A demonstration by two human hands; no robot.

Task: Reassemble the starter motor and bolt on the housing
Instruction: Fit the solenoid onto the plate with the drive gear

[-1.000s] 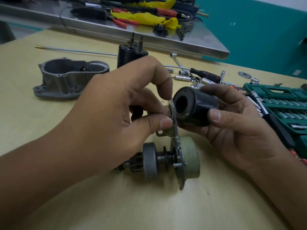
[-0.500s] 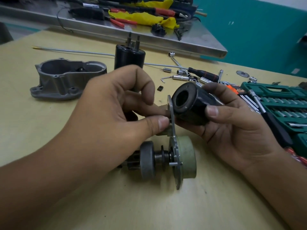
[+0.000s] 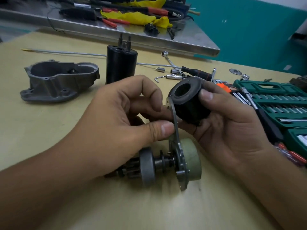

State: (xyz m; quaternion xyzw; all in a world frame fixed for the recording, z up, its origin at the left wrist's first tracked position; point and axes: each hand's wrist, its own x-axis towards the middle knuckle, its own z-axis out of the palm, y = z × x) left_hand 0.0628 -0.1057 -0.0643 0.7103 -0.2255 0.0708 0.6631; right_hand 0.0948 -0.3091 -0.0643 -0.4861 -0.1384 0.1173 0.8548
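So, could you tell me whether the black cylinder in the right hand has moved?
Yes. The black cylinder has risen slightly: its open end now stands above the top of the mounting plate, where it sat level before.

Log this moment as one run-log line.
left hand: pinches bracket plate | right hand: grips black solenoid against plate | housing: on table, unbolted

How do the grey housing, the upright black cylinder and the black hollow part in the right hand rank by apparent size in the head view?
1. Grey housing.
2. Upright black cylinder.
3. Black hollow part, though being nearer the camera enlarges it, so 2 and 3 are uncertain.
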